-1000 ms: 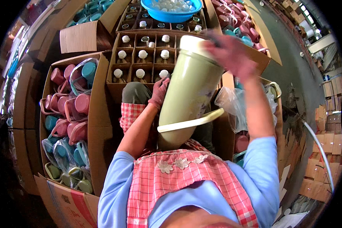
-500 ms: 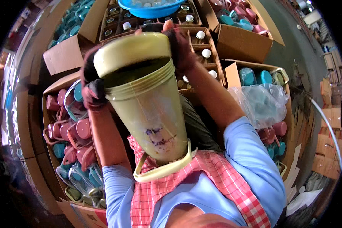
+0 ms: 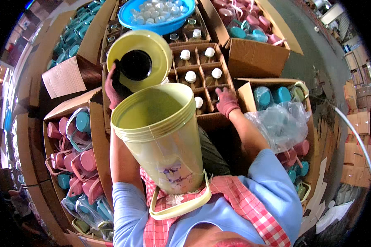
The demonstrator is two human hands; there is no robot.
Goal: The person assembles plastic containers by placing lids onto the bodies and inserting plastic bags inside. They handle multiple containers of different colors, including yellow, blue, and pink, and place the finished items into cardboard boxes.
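A yellow-green plastic bucket-like casing (image 3: 165,144) rests upright against my lap, its threaded rim tipped away from me. It stands uncovered and hollow inside, its loop handle at the lower end near my apron. Beyond the rim, my gloved left hand (image 3: 118,88) grips a round yellow-green cover (image 3: 163,55) with a black disc in its middle. My right hand (image 3: 227,101), also gloved, reaches into the near right compartment of a divided carton (image 3: 212,117). Its fingers bend down there, and what they hold is hidden. White-capped bottles (image 3: 190,76) fill the neighbouring compartments.
A blue basin (image 3: 163,28) of small whitish pieces sits on the carton's far part. Around me stand open cartons of pink and teal plastic vessels, at left (image 3: 95,136), far left (image 3: 90,68), far right (image 3: 255,57) and right. Clear plastic wrap (image 3: 280,125) covers part of the right one.
The cover has come off the casing and moved away from me in my left hand. My right hand has left it and lowered to the divided carton. The basin shows more fully.
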